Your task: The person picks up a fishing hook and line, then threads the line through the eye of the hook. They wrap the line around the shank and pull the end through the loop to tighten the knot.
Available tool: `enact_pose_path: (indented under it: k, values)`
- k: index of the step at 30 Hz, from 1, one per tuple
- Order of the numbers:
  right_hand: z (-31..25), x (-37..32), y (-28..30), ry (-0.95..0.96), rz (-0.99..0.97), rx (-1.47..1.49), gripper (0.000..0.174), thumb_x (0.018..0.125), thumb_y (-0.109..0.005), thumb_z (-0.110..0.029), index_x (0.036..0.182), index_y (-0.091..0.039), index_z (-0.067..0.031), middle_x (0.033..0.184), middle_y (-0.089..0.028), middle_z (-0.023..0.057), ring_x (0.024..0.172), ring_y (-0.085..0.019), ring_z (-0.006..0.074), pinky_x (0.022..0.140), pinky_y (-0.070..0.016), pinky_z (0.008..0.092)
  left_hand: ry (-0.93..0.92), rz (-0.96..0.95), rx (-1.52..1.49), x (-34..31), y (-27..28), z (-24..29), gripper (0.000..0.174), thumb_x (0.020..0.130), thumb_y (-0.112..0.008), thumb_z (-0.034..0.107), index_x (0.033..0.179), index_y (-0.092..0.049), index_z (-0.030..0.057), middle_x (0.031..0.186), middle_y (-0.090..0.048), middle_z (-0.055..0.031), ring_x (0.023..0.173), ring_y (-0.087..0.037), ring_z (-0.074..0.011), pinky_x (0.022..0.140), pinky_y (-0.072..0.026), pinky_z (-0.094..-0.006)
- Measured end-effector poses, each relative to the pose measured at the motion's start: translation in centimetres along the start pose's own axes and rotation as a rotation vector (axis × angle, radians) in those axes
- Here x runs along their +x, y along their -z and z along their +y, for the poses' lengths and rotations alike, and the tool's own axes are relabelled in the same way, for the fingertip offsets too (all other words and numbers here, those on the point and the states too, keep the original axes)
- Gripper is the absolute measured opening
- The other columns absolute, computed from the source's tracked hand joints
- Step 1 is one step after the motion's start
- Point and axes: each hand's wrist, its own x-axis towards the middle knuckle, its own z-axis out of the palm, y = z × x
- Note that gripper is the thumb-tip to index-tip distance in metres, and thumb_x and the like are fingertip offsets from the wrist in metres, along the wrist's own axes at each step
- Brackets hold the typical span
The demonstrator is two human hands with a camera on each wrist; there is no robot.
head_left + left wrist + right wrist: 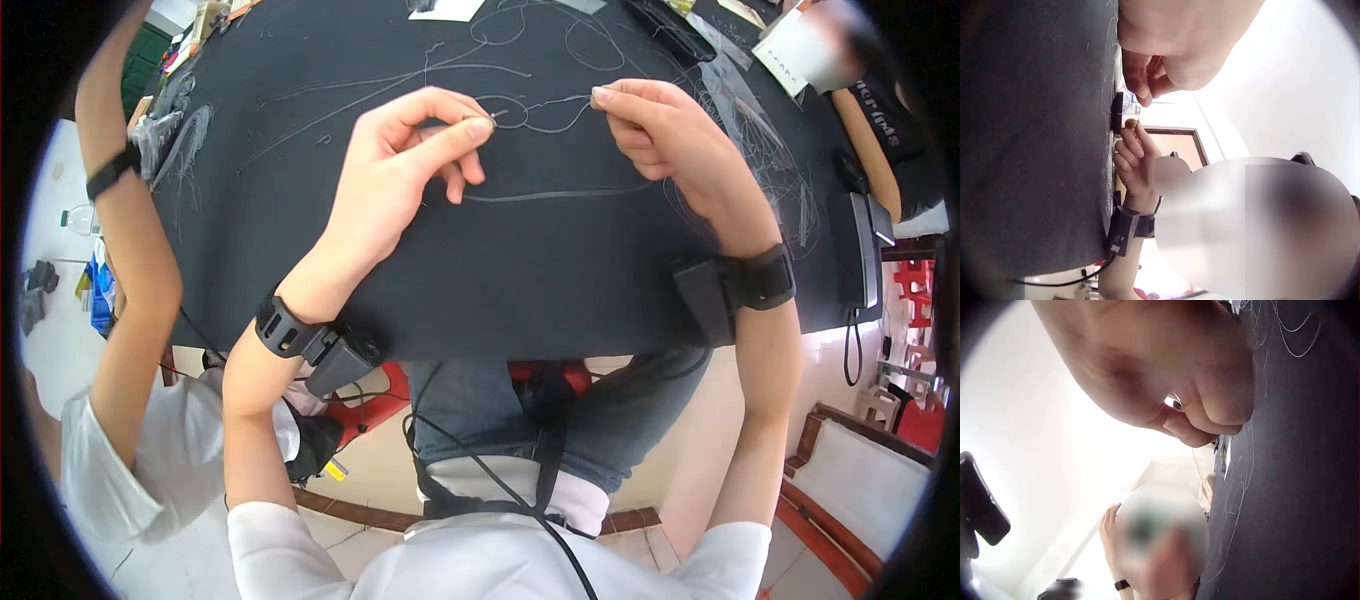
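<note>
In the head view a thin grey line [560, 130], looped and crossing itself, spans the gap between the two hands above a black tabletop. The left hand [400, 160] pinches its left end between thumb and index finger, the other fingers loosely bent. At the other end, the right hand [680, 140] pinches the line with thumb and index finger, its remaining fingers curled in. In the left wrist view the left hand [1179, 50] is close up, with the right hand [1138, 156] beyond it. Fingers of the right hand [1179, 381] hide its pinch in the right wrist view.
More thin strands [400, 78] lie on the black table [480, 280]. A tangled pile of clear line [760, 150] is at the right, a plastic bundle [165, 130] at the left. Another person's arm [130, 230] is at the left, and another person [870, 130] at the right.
</note>
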Motion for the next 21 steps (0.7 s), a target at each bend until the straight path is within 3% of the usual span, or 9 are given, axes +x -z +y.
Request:
enact_pose_path:
  k: [2, 6, 7, 11, 21]
  values:
    - [0.3, 0.4, 0.6, 0.033, -0.024, 0.081, 0.03, 0.088, -0.049, -0.022, 0.06, -0.042, -0.0104, 0.049, -0.031, -0.0073, 0.04, -0.023, 0.0024, 0.036, -0.019, 0.0197, 0.059, -0.016, -0.012, 0.1, 0.1, -0.1, 0.012, 0.084, -0.057, 0.014, 0.088, -0.059, 0.0023, 0.071, -0.055, 0.0003, 0.058, -0.049, -0.0039, 0.046, -0.0357, -0.017]
    - [-0.1, 0.9, 1.3, 0.065, 0.083, 0.356, 0.023, 0.088, -0.049, -0.02, 0.069, -0.05, -0.0064, 0.057, -0.046, -0.0024, 0.043, -0.029, 0.0027, 0.039, -0.0248, 0.0185, 0.16, -0.042, -0.048, 0.0, -0.1, 0.0, 0.012, 0.083, -0.058, 0.015, 0.088, -0.06, 0.004, 0.07, -0.054, 0.0032, 0.052, -0.043, -0.0011, 0.044, -0.0289, -0.0155]
    - [0.1, 1.1, 2.2, 0.073, 0.05, 0.435, 0.017, 0.088, -0.051, -0.018, 0.079, -0.054, -0.0038, 0.066, -0.053, 0.0005, 0.048, -0.035, 0.0029, 0.044, -0.0304, 0.0182, 0.192, -0.059, -0.093, 0.0, -0.1, -0.2, 0.011, 0.083, -0.059, 0.014, 0.088, -0.06, 0.0042, 0.071, -0.054, 0.0036, 0.052, -0.041, -0.0004, 0.044, -0.027, -0.0152]
    - [1.0, 1.8, 4.1, 0.118, 0.135, 0.643, 0.012, 0.087, -0.052, -0.015, 0.087, -0.054, -0.0032, 0.073, -0.055, 0.0026, 0.054, -0.04, 0.0053, 0.052, -0.0375, 0.0209, 0.306, -0.144, -0.152, -0.1, -0.2, -0.3, 0.009, 0.083, -0.059, 0.011, 0.085, -0.06, 0.003, 0.076, -0.056, 0.0018, 0.052, -0.038, -0.0012, 0.046, -0.0277, -0.0159]
    - [1.0, 2.0, 6.4, 0.291, 0.411, 0.767, 0.008, 0.086, -0.049, -0.012, 0.085, -0.051, -0.0039, 0.072, -0.053, 0.0025, 0.055, -0.041, 0.0085, 0.055, -0.0412, 0.0271, 0.292, -0.193, -0.172, 0.0, -0.4, -0.4, 0.006, 0.081, -0.059, 0.007, 0.08, -0.06, 0.0012, 0.083, -0.056, -0.0028, 0.057, -0.038, -0.0031, 0.051, -0.0309, -0.0167]
